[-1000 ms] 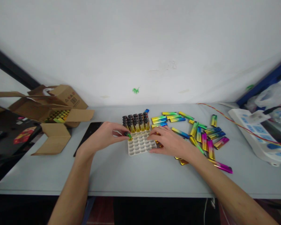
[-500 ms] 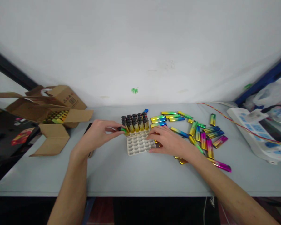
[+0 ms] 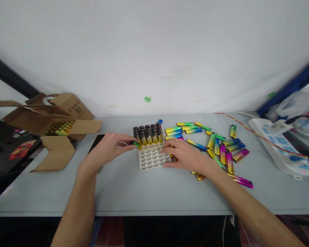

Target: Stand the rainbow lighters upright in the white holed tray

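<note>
A white plastic tray [image 3: 154, 158] with rows of slots lies on the table. Lighters [image 3: 148, 134] with black tops and gold bodies stand upright in its far rows; the near slots hold none. At the tray's left side, my left hand [image 3: 109, 149] pinches a green and gold lighter [image 3: 136, 143], tilted, its black top toward my fingers. My right hand [image 3: 184, 153] rests at the tray's right edge, its thumb and fingers curled onto it. Gold lighters lie partly hidden beneath that hand.
Loose shiny lighters [image 3: 229, 162] lie scattered right of the tray. A white power strip [image 3: 280, 147] with a red and yellow cord is farther right. At left, an open cardboard box [image 3: 54, 151] holds more lighters. A dark flat object [image 3: 96, 140] lies behind my left wrist.
The view has shifted very slightly. My left hand keeps the green lighter at the tray's left side, and my right hand stays at its right edge.
</note>
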Motion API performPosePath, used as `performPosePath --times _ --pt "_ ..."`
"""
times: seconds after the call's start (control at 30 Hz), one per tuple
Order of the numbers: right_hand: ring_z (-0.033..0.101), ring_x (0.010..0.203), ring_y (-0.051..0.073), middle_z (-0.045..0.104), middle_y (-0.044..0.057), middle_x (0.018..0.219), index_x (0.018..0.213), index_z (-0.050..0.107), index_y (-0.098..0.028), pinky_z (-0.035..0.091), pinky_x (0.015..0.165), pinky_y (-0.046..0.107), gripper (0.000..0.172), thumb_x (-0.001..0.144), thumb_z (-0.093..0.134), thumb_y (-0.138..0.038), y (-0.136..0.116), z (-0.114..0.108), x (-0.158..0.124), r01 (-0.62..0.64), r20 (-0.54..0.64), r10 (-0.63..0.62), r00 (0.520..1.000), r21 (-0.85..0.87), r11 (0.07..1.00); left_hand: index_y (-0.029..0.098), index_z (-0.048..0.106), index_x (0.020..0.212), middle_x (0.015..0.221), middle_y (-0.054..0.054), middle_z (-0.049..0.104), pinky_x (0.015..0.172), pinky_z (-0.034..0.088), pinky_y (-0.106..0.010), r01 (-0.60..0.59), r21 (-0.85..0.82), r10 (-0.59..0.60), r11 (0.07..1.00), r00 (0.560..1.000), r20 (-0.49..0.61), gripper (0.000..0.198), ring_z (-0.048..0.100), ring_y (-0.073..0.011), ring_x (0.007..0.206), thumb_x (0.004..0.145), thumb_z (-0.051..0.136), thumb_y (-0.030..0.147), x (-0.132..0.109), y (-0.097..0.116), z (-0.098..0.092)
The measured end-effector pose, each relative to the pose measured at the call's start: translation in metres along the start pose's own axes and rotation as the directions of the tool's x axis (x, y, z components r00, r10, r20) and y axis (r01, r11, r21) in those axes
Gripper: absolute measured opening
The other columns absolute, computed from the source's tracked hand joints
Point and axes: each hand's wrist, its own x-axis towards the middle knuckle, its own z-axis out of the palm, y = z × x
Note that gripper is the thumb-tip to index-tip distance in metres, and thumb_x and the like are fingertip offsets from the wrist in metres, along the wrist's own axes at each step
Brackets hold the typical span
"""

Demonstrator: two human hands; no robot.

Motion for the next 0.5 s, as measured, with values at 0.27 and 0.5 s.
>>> performPosePath --times 0.27,0.5 --pt "0.065 0.113 0.029 0.067 0.014 0.123 0.121 0.072 -0.017 0.054 0.1 0.048 0.045 0.09 0.077 -0.05 0.0 -0.002 0.001 -0.004 0.018 0.004 1.0 0.003 1.0 0.025 0.083 0.104 0.096 -0.003 0.084 0.082 0.065 -0.033 0.005 0.014 -0.005 1.0 1.0 0.015 0.031 0.077 -0.0228 0.078 0.085 0.075 0.047 0.001 -0.005 0.006" --pt "0.066 0.106 0.027 0.07 0.012 0.112 0.115 0.071 -0.017 0.054 0.097 0.044 0.029 0.107 0.055 -0.039 0.014 -0.015 -0.003 -0.124 -0.212 0.115 0.971 -0.03 0.992 0.026 0.069 0.13 0.088 -0.003 0.081 0.082 0.063 -0.037 -0.012 0.037 0.011 0.999 1.0 0.029 0.051 0.077 -0.0242 0.08 0.088 0.072 0.054 0.002 -0.006 0.006"
